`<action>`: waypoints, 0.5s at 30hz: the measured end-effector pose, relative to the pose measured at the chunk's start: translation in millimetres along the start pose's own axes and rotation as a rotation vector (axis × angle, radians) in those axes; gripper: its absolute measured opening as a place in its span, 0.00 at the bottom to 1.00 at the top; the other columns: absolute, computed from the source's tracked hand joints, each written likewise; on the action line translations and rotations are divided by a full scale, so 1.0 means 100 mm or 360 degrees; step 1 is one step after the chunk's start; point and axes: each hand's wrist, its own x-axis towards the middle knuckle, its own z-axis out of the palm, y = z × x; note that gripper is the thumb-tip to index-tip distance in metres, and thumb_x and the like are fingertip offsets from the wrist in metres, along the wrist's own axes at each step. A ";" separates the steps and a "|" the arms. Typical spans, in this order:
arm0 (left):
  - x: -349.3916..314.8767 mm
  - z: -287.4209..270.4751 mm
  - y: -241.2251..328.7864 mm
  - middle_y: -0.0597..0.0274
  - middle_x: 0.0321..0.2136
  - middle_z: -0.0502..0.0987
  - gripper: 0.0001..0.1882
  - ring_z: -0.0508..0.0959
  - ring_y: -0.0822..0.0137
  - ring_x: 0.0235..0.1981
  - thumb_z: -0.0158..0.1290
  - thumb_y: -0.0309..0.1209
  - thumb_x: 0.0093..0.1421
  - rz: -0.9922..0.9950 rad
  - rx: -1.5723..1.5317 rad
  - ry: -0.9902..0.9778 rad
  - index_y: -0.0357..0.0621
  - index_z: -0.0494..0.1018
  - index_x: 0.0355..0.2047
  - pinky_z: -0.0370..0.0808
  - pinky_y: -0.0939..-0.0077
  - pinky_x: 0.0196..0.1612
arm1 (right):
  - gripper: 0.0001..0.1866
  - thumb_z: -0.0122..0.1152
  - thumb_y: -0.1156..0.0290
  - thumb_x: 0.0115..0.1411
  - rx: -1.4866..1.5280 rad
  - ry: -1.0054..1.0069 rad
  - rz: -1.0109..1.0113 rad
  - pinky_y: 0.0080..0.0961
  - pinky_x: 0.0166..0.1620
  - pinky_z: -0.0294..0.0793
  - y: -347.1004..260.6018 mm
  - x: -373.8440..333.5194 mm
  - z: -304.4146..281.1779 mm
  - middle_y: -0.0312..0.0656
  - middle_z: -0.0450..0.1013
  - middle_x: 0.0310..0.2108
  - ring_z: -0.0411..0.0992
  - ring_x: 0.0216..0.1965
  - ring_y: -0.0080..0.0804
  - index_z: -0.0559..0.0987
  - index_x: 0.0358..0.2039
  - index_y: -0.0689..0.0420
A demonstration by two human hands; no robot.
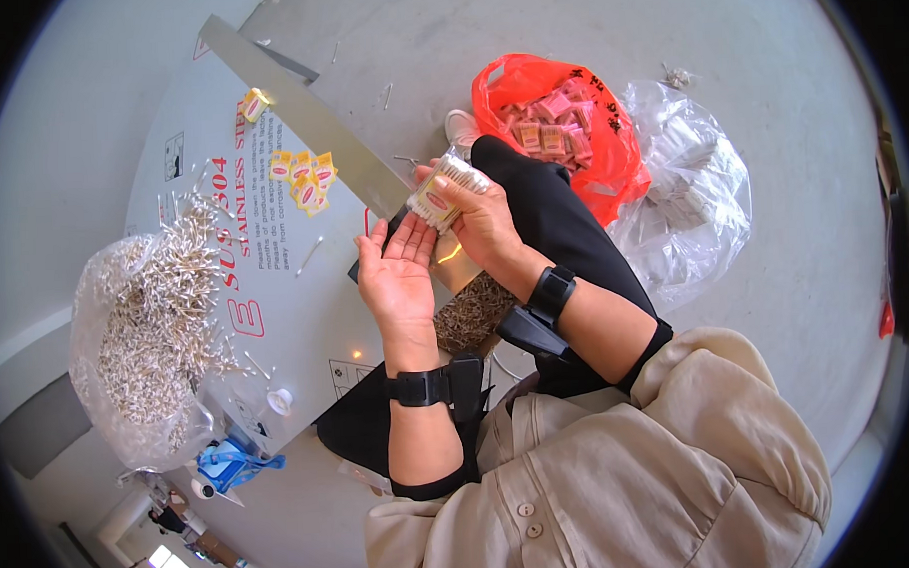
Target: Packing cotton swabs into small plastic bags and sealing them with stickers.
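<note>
My right hand point(485, 221) grips a clear pack of cotton swabs point(438, 198) with a yellow and red label, thumb on its front. My left hand point(398, 276) is open, palm up, its fingers stretched out at the pack's lower edge. Whether those fingertips bear any of its weight I cannot tell. On the table point(311, 319) to the left lie several small yellow label cards point(306, 177) in a loose group. A yellow stack point(255, 105) of similar cards sits farther off. Below my hands, loose swabs point(473, 318) show in a partly hidden container.
A clear bag point(106, 346) spills cotton swabs onto the table's left side. A small white round container point(279, 400) and a blue item with a strap point(230, 462) are nearby. On the floor stand a red bag point(626, 168) of pink packs and a clear bag point(707, 215) of white contents.
</note>
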 end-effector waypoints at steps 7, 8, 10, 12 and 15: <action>0.10 -0.20 -0.03 0.35 0.51 0.70 0.31 0.72 0.46 0.54 0.38 0.49 0.72 -0.0043 -0.0233 -0.0309 0.30 0.57 0.57 0.69 0.50 0.61 | 0.21 0.65 0.83 0.55 -0.0394 -0.0205 -0.0202 0.31 0.54 0.75 0.09 -0.05 0.00 0.46 0.78 0.47 0.76 0.49 0.35 0.75 0.51 0.63; 0.11 -0.23 -0.02 0.35 0.51 0.70 0.31 0.72 0.46 0.54 0.38 0.49 0.72 -0.0040 -0.0233 -0.0307 0.30 0.57 0.57 0.69 0.50 0.61 | 0.22 0.64 0.83 0.56 -0.0437 -0.0235 -0.0189 0.32 0.57 0.74 0.09 -0.06 0.01 0.47 0.77 0.49 0.75 0.52 0.36 0.74 0.52 0.63; 0.11 -0.15 0.00 0.37 0.49 0.71 0.31 0.74 0.47 0.53 0.38 0.50 0.72 0.0058 0.0083 -0.0323 0.32 0.57 0.59 0.71 0.50 0.59 | 0.22 0.64 0.82 0.56 -0.0321 -0.0191 -0.0163 0.32 0.57 0.74 0.05 -0.06 0.01 0.48 0.77 0.49 0.75 0.52 0.37 0.74 0.52 0.63; 0.11 -0.07 0.03 0.36 0.49 0.71 0.31 0.74 0.46 0.53 0.38 0.50 0.72 0.0057 0.0047 -0.0199 0.32 0.58 0.58 0.71 0.49 0.59 | 0.21 0.64 0.82 0.56 -0.0201 -0.0155 -0.0136 0.33 0.57 0.74 0.02 -0.04 0.01 0.48 0.77 0.49 0.75 0.52 0.38 0.74 0.52 0.63; 0.15 -0.02 0.07 0.34 0.49 0.71 0.30 0.73 0.44 0.53 0.38 0.50 0.72 -0.0047 -0.0072 -0.0019 0.32 0.58 0.58 0.70 0.46 0.59 | 0.20 0.64 0.80 0.57 0.0005 -0.0076 -0.0048 0.34 0.57 0.74 0.00 -0.01 0.00 0.49 0.76 0.49 0.74 0.54 0.39 0.74 0.52 0.64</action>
